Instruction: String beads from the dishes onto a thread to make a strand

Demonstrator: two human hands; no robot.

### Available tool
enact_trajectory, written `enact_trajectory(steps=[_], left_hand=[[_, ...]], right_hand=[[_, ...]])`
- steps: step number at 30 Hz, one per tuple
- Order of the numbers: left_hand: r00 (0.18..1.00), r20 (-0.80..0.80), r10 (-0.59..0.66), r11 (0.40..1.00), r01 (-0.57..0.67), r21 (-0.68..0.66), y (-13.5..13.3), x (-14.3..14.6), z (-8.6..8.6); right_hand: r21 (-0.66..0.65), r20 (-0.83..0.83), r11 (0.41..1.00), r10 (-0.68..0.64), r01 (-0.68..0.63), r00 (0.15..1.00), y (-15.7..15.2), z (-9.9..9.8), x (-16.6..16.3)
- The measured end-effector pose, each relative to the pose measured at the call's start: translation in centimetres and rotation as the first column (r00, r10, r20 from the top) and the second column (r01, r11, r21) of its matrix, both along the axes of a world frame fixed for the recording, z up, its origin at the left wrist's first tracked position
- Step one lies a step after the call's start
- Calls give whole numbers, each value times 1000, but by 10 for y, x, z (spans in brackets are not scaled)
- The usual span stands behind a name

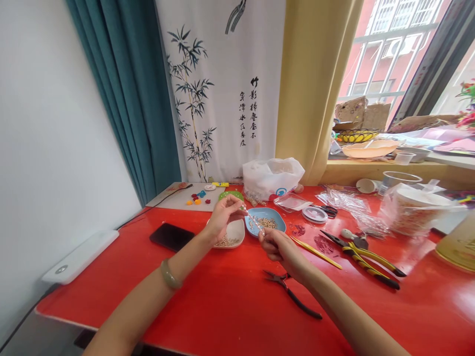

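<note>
Between my two hands a short beaded strand [254,220] is stretched at a slant over the dishes. The fingertips of my left hand [225,212] pinch its upper end. Lower and to the right, my right hand [276,245] is closed on its other end. Below the strand lies a blue dish [281,221] with gold-coloured beads [267,222] in it. A white dish [239,232] with small beads sits under my left hand, partly covered by it. Part of a green dish [233,195] shows behind. Small black-handled pliers [293,294] rest on the table beneath my right hand.
On the red table [208,296] lie a black phone [171,237], yellow tweezers [319,253], large yellow-and-black pliers [361,257], a spool [314,214] and scissors [328,211]. Clear plastic packets [345,200] and a white bag [272,178] are at the back. A white power strip [81,254] is at left.
</note>
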State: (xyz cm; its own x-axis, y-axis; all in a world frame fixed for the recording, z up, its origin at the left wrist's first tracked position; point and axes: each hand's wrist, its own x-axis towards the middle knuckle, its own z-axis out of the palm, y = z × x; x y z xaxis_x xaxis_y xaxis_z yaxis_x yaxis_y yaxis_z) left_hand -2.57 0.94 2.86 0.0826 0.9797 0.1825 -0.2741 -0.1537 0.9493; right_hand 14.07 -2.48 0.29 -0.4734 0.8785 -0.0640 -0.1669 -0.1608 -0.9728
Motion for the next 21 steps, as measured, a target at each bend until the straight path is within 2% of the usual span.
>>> enact_trajectory(steps=[13,21], left_hand=[[998,62,-18,1000,19,-23,-3,2,5],[997,72,-42,999,44,-24,-4,1,4]], right_hand=[[45,10,993,-111,111,994,-2,6,-1],[59,3,993,-105,105,994,-4,6,-2]])
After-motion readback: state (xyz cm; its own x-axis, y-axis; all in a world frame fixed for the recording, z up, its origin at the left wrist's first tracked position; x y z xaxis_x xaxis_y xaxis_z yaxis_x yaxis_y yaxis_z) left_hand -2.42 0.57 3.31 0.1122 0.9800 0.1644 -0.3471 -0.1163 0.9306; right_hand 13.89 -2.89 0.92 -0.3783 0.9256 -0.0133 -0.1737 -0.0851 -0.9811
